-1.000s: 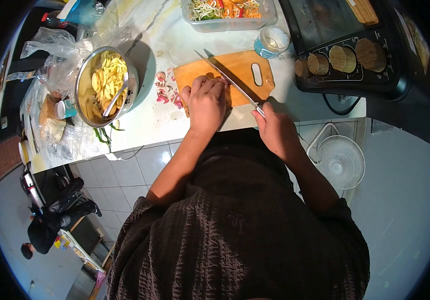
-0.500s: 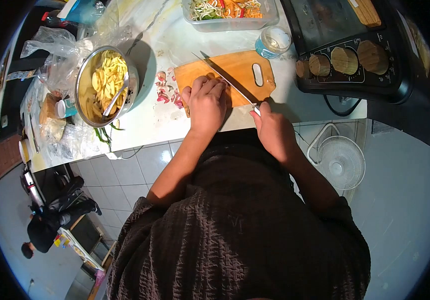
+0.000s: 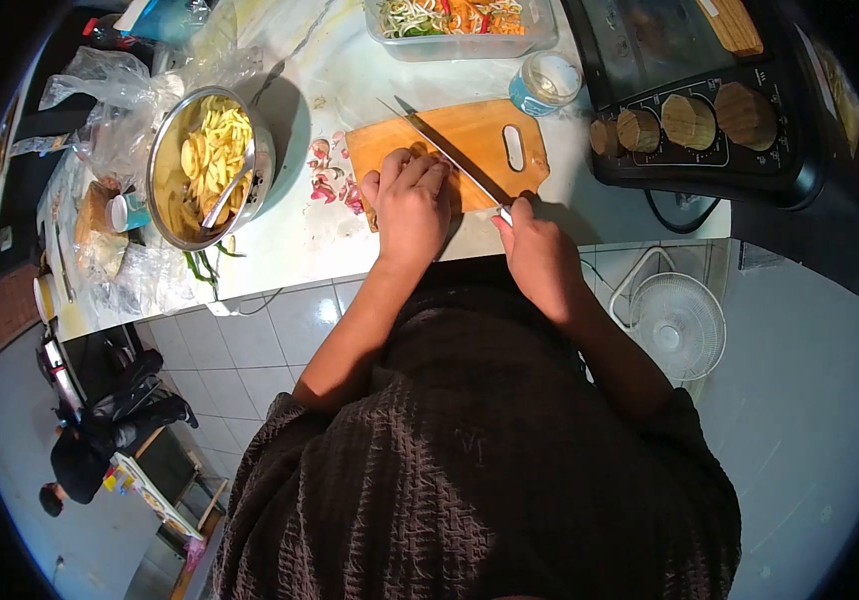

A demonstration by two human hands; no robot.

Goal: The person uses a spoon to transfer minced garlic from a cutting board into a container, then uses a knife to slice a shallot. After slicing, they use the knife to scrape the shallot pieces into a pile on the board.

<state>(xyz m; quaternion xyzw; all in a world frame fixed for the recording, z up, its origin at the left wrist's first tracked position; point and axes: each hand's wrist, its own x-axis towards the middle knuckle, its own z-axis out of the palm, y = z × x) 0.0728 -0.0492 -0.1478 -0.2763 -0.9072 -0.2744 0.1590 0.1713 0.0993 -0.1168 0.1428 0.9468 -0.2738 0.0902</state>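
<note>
My right hand [image 3: 540, 245] is closed round the handle of a long kitchen knife [image 3: 458, 157], whose blade slants across the wooden cutting board [image 3: 485, 130]. On the left part of the board my left hand [image 3: 413, 205] rests with bent fingertips close to the blade. Whatever those fingers press on is hidden beneath them. Reddish peelings, which look like shallot or garlic skins [image 3: 323, 188], lie on the table just left of the board.
A steel pot [image 3: 157, 180] of yellow cut pieces with a spoon [image 3: 225, 203] stands left, beside green chillies [image 3: 208, 272] and plastic bags. Behind the board are a vegetable container [image 3: 450, 46] and a jar [image 3: 546, 84]. A toaster oven [image 3: 710, 140] stands right. Another person [image 3: 85, 465] is far left.
My right hand and the knife have shifted very slightly up and left. My left hand stays in nearly the same place on the board.
</note>
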